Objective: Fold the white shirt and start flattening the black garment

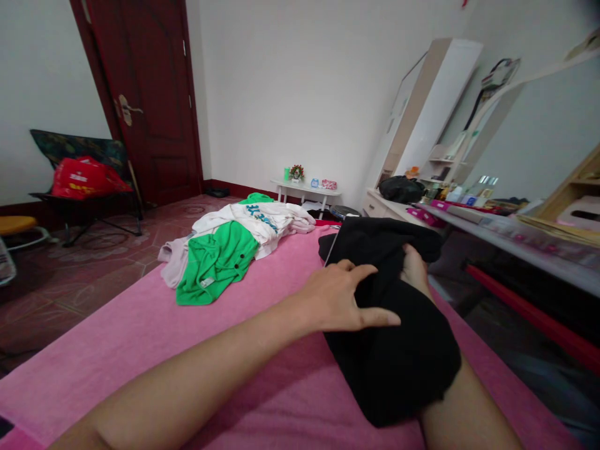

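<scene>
A black garment [398,350] is bunched above the near right part of the bed, its exact kind hidden by the folds. My left hand [340,297] lies against its left side, thumb and fingers spread apart. From the right, my right hand [416,270] reaches into the folds and holds the cloth; its fingertips are hidden. Part of the black cloth drapes over my right forearm. Farther off on the bed, a green garment [218,262] with dark buttons lies beside a crumpled white garment [267,222] with blue lettering.
The pink bed cover [225,350] spreads beneath my arms. At right stands a dressing table [497,231] crowded with bottles and boxes. A low white table [307,189] is by the far wall. A folding chair with a red bag [84,178] stands at left near the door [150,94].
</scene>
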Tool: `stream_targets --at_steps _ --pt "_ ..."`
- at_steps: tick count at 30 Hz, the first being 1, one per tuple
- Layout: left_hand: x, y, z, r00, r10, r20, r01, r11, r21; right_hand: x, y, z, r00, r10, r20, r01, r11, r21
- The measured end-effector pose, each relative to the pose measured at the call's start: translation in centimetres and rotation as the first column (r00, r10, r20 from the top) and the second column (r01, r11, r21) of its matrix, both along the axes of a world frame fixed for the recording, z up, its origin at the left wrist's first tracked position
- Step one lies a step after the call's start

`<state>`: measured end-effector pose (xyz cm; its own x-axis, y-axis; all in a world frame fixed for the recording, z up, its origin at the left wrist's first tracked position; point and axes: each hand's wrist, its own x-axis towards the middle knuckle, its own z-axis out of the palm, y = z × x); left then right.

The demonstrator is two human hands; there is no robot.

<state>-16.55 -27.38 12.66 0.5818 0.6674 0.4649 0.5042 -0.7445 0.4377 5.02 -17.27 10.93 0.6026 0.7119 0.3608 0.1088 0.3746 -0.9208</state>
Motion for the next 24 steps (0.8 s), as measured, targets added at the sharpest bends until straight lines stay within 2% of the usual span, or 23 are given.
stream_targets --at_steps 3,5,6,7,8,9,10,11,12,13,14,15,17,19,21,22,24 --pt "1.6 -1.0 -1.6 0.994 0.034 -0.104 -0.047 0.99 -0.131 0.8 -1.2 1.3 0.932 -0.232 -0.278 0.202 0.97 -0.134" --pt "1.7 -1.4 -1.5 0.992 -0.017 -0.123 -0.021 0.954 -0.298 0.1 -1.8 2.2 0.882 -0.311 -0.353 0.288 0.95 -0.118" --pt "1.6 -1.6 -1.1 0.989 -0.09 -0.118 0.028 0.895 -0.446 -0.3 -2.0 2.5 0.868 -0.332 -0.369 0.324 0.942 -0.084" --pt "1.4 -2.0 -0.5 0.98 -0.179 -0.089 0.089 0.791 -0.606 -0.7 -2.1 2.9 0.857 -0.35 -0.379 0.361 0.932 -0.045" --pt "1.3 -2.4 0.0 0.964 -0.264 -0.033 0.155 0.656 -0.738 -0.9 -2.2 3.2 0.848 -0.367 -0.383 0.394 0.919 -0.01" --pt "1.2 -2.8 0.5 0.945 -0.324 0.038 0.216 0.533 -0.818 -1.1 -2.2 3.5 0.838 -0.384 -0.386 0.422 0.906 0.014" --pt "1.3 -3.3 0.7 0.933 -0.346 0.1 0.264 0.467 -0.844 -1.1 -2.3 3.7 0.831 -0.399 -0.387 0.443 0.896 0.027" --pt "1.5 -3.8 0.7 0.932 -0.334 0.143 0.298 0.48 -0.825 -1.1 -2.4 3.9 0.827 -0.411 -0.383 0.458 0.888 0.035" --pt "1.8 -4.2 0.5 0.941 -0.296 0.165 0.31 0.558 -0.77 -1.1 -2.5 4.1 0.826 -0.42 -0.376 0.468 0.883 0.043" --pt "2.2 -4.3 0.1 0.956 -0.241 0.169 0.289 0.663 -0.69 -1.0 -2.6 4.4 0.829 -0.422 -0.367 0.473 0.879 0.057" --pt "2.6 -4.2 -0.4 0.971 -0.179 0.16 0.24 0.762 -0.602 -0.9 -2.7 4.6 0.833 -0.417 -0.363 0.475 0.876 0.084" --pt "2.8 -3.8 -0.8 0.982 -0.118 0.148 0.179 0.834 -0.521 -0.9 -2.8 4.9 0.834 -0.406 -0.373 0.477 0.871 0.119" --pt "2.5 -2.1 -1.0 0.989 -0.031 0.143 0.088 0.907 -0.413 -0.8 -3.1 5.7 0.822 -0.365 -0.436 0.483 0.853 0.197" --pt "0.6 0.6 0.2 0.978 0.049 0.204 0.019 0.948 -0.318 -0.7 -3.6 6.8 0.793 -0.308 -0.526 0.495 0.829 0.261" --pt "-2.7 3.8 2.1 0.91 0.18 0.373 -0.15 0.983 -0.107 -0.7 -4.2 7.9 0.778 -0.247 -0.578 0.494 0.809 0.319" --pt "-4.7 5.3 3.0 0.831 0.262 0.491 -0.295 0.956 -0.012 -0.8 -4.5 8.4 0.789 -0.214 -0.577 0.48 0.8 0.359" --pt "-8.6 8.2 3.7 0.641 0.354 0.681 -0.548 0.832 0.083 -1.4 -4.7 8.9 0.84 -0.156 -0.52 0.426 0.783 0.454"
